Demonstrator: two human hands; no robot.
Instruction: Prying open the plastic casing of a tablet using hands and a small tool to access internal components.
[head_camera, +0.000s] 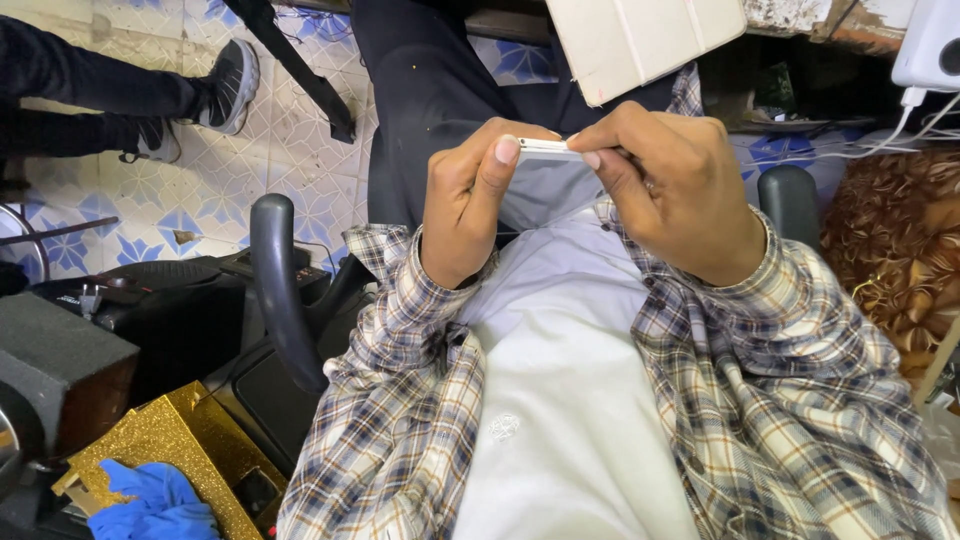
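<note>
My left hand (468, 200) and my right hand (672, 185) meet in front of my chest. Both pinch a thin, flat white object (545, 149) seen edge-on. My left thumb presses on its left end and my right fingers close over its right end. What kind of object it is cannot be told from this angle. Plaid shirt sleeves cover both forearms, over a white shirt (565, 400). I sit in a chair with black armrests (275, 290).
A pale tablet cover (640, 40) lies on my knees. Another person's legs and grey shoes (225, 85) rest on the tiled floor at upper left. A gold glittery box with a blue cloth (150, 495) sits lower left. A white charger with cables (925, 50) is upper right.
</note>
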